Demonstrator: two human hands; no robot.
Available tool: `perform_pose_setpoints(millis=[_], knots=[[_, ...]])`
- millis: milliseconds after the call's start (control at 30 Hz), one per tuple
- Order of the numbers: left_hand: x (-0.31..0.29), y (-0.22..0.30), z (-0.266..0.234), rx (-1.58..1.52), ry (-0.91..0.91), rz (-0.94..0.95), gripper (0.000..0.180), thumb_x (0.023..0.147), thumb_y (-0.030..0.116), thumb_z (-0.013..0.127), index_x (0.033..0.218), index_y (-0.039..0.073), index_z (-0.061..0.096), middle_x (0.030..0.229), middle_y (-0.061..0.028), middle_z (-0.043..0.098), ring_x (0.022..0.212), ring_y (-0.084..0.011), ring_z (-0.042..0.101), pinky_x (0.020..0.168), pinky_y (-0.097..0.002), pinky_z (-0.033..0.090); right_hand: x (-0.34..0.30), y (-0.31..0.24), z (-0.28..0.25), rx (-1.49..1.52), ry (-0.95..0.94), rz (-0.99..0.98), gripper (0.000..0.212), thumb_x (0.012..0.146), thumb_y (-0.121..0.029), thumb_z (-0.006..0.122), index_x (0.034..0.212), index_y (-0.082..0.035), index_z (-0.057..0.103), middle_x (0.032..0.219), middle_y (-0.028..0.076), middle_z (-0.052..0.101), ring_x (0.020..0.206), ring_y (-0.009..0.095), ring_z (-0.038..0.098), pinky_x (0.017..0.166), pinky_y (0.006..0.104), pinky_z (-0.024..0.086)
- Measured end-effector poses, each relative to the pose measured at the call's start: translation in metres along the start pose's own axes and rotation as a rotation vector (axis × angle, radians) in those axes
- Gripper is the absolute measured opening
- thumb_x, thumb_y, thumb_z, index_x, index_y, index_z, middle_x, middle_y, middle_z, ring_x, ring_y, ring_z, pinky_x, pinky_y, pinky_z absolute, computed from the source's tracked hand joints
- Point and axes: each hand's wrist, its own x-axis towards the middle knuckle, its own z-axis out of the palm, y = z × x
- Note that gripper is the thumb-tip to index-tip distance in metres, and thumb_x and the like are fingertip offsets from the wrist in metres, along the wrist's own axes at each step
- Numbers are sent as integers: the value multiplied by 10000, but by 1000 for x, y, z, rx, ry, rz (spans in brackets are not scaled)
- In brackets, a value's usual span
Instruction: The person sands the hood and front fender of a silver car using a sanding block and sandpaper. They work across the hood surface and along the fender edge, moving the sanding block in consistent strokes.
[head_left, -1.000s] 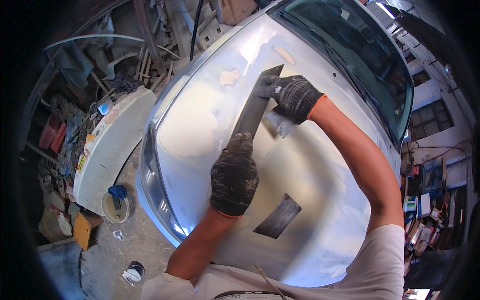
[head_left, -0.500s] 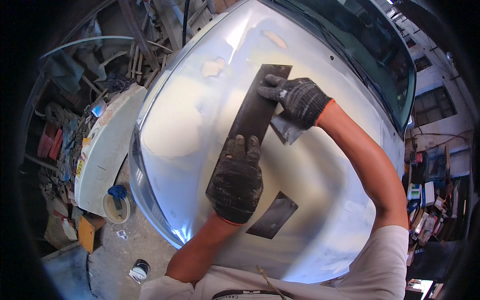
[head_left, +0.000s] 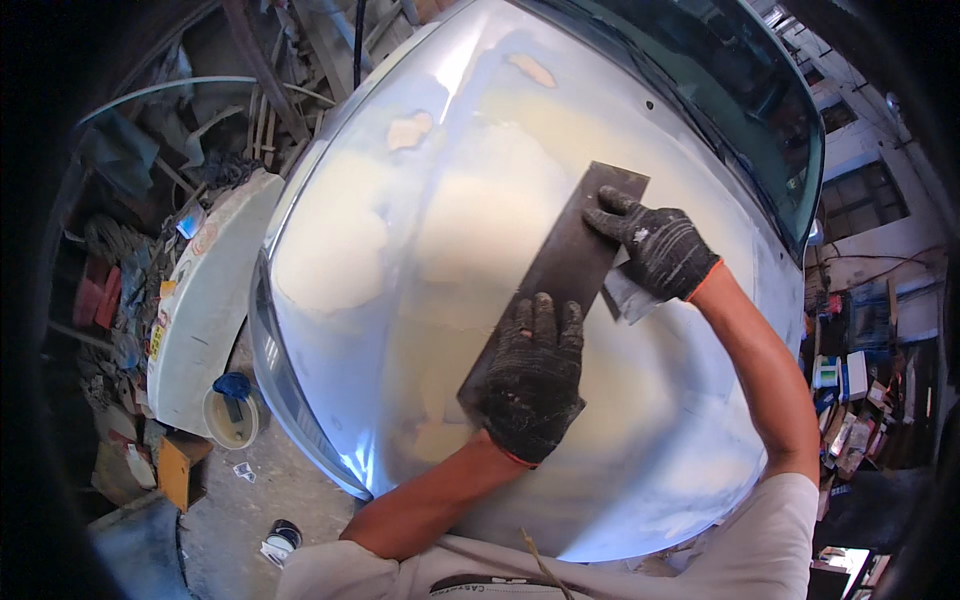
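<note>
Rightward over the car hood point(head_left: 610, 500) slides the dark strip point(head_left: 568, 245), hands apart: left hand point(head_left: 535, 375) flat near one end, right hand point(head_left: 660, 250) toward the other, grip unclear; uneven pressure could tip an edge, gouging the pale patch point(head_left: 480, 215).

Near, head-worn fisheye view, downward onto the car hood point(head_left: 470, 250)

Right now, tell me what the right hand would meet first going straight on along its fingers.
The right hand would first cross the dark sheet under its fingertips; past its edge, probably the car hood, though the gap between is unclear.
</note>
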Motion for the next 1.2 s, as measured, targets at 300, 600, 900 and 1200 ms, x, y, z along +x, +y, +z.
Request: perform_pose_setpoints(millis=[300,600,900,1200], knots=[[4,-58,-38,-179,332,-33,487,817,-30,577,1303,-32,599,1241,-243,649,1191,-383,616,1014,-443,505,83,-23,-45,-114,217,-276,633,710,-193,782,1321,-220,623,1422,107,565,1059,339,681,898,445,555],[-7,-91,-38,-92,308,-94,501,837,19,568,1334,-42,576,1243,-264,635,1201,-384,608,1028,-464,490,140,-57,-31,-83,107,-323,561,800,-103,715,1331,-256,614,1487,102,515,1124,351,661,967,430,535],[-13,-69,-20,115,183,-166,541,838,64,605,1376,22,575,1372,-251,573,1272,-396,561,1054,-482,456,105,-57,-16,-5,39,-194,490,887,-150,587,1370,-234,589,1521,143,468,1191,366,621,997,436,515],[-14,-24,2,150,57,-88,590,824,130,600,1389,-29,540,1424,-306,500,1326,-448,490,1136,-520,379,49,-26,1,28,52,-151,516,885,-196,607,1397,-242,561,1519,168,467,1071,343,687,921,435,550]])
